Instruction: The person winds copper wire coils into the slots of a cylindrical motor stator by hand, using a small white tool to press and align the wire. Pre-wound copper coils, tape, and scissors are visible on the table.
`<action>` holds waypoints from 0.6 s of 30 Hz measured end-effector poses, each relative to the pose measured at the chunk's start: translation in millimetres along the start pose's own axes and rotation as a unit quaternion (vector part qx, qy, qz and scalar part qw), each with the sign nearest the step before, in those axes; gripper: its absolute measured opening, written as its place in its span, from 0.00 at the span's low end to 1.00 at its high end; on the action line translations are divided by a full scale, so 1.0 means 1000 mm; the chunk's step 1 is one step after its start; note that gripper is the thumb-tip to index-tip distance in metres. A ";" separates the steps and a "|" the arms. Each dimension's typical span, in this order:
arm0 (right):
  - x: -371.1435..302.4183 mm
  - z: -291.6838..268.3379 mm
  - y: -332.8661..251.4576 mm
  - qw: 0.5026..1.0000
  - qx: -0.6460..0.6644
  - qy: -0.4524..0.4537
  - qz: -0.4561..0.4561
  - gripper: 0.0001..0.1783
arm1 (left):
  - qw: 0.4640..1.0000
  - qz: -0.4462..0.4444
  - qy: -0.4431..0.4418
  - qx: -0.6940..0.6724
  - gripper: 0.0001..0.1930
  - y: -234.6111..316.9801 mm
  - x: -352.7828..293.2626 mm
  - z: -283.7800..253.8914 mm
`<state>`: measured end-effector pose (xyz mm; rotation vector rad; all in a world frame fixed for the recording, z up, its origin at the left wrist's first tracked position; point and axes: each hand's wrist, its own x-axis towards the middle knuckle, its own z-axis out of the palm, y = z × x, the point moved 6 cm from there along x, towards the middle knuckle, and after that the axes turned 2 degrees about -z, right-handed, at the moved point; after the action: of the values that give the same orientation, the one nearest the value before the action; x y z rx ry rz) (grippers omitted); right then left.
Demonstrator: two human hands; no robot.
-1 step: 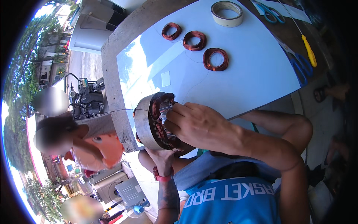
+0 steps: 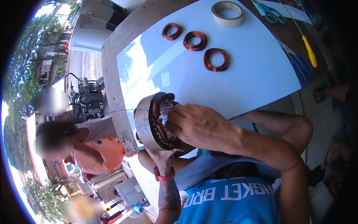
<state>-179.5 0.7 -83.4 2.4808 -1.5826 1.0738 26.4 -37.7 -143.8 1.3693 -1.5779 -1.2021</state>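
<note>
A motor stator (image 2: 144, 125), a grey metal ring with dark red copper windings (image 2: 161, 101) along its inner edge, is tilted at the near left corner of the table. My left hand (image 2: 161, 158) grips it from below, its fingers partly hidden by the ring. My right hand (image 2: 195, 125) is at the ring's open face with fingers curled and pressed together against the inner slots. Whatever those fingertips pinch is hidden behind the knuckles. A thin wire (image 2: 121, 110) runs out leftward from the stator.
Three loose copper coils (image 2: 216, 59) lie on a white sheet (image 2: 253, 71) beyond my hands. A tape roll (image 2: 228, 22), teal-handled scissors (image 2: 274, 15), blue-handled scissors (image 2: 300, 69) and a yellow screwdriver (image 2: 309, 50) are at the far right. A person in orange (image 2: 106, 151) is at the left.
My hands and the stator stay almost in place. The person in orange at the left has shifted slightly, and a hand now reaches out toward the right.
</note>
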 end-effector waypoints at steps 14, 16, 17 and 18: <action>0.007 -0.001 0.004 0.997 -0.032 -0.064 0.006 0.11 | 0.997 0.071 -0.007 -0.031 0.51 -0.020 0.008 -0.001; 0.008 -0.003 0.001 0.998 -0.037 -0.041 -0.024 0.11 | 0.995 0.089 0.008 -0.039 0.52 -0.016 0.007 -0.001; 0.008 0.000 0.002 0.998 -0.025 -0.054 -0.020 0.11 | 0.995 0.091 0.002 -0.045 0.52 -0.016 0.008 0.000; 0.008 0.000 0.002 0.999 -0.017 -0.024 -0.022 0.12 | 0.994 0.096 -0.007 -0.053 0.51 -0.015 0.009 0.001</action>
<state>-178.9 -7.1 -79.7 2.5261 -1.5370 0.9800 28.8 -46.0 -158.9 1.1159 -1.5920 -1.1627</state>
